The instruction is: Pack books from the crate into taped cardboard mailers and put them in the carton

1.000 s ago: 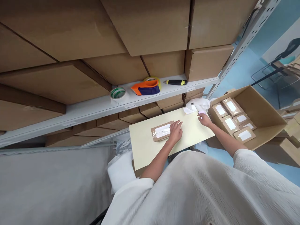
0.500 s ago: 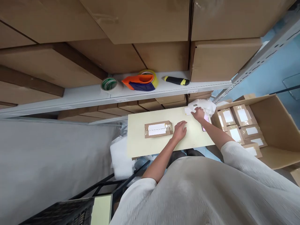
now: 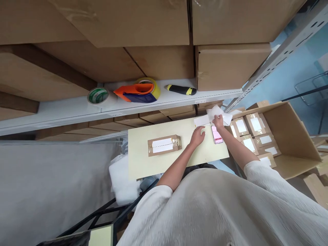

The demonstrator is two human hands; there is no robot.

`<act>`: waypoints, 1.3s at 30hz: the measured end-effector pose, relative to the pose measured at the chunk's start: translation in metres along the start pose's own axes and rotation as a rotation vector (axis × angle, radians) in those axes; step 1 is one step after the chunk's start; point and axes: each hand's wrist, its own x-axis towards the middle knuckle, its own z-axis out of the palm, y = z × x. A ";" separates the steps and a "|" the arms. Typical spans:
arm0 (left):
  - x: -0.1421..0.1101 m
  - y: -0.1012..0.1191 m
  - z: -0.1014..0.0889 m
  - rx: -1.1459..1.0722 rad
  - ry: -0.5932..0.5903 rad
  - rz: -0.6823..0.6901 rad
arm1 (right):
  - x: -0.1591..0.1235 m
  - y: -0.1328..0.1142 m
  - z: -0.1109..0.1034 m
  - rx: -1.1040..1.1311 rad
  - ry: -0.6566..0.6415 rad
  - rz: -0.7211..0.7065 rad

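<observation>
My right hand (image 3: 218, 122) is closed on a loose sheet of white paper (image 3: 214, 111) at the far right corner of the cream tabletop (image 3: 138, 160). Flat beside it, to the left, lies a white label sheet (image 3: 202, 120). My left hand (image 3: 197, 137) rests over the table just below that label, fingers apart and slightly bent, holding nothing. Below my right hand a phone (image 3: 217, 134) with a lit pink screen lies on the table. Left of my left hand sits a taped brown carton (image 3: 164, 145) with a white label on its top.
At right, a big open cardboard box (image 3: 298, 136) holds several small labelled cartons. The shelf ahead carries an orange tape dispenser (image 3: 139, 91), a tape roll (image 3: 98, 96) and a utility knife (image 3: 180, 89), with large boxes above. White foam wrap (image 3: 124, 181) hangs by the table's left end.
My right hand has drawn the white paper up and it now spreads out. The phone is more fully in view. The whole view has shifted, with the shelf items moving left.
</observation>
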 end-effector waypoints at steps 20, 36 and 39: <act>0.071 0.010 0.015 -0.081 0.208 -0.208 | -0.028 -0.012 0.017 0.426 -0.180 0.279; 0.069 -0.004 -0.008 -0.134 0.294 -0.239 | -0.014 0.002 0.009 0.167 0.088 0.236; 0.068 -0.010 -0.022 -0.104 0.328 -0.255 | -0.006 0.010 -0.003 0.071 0.093 0.172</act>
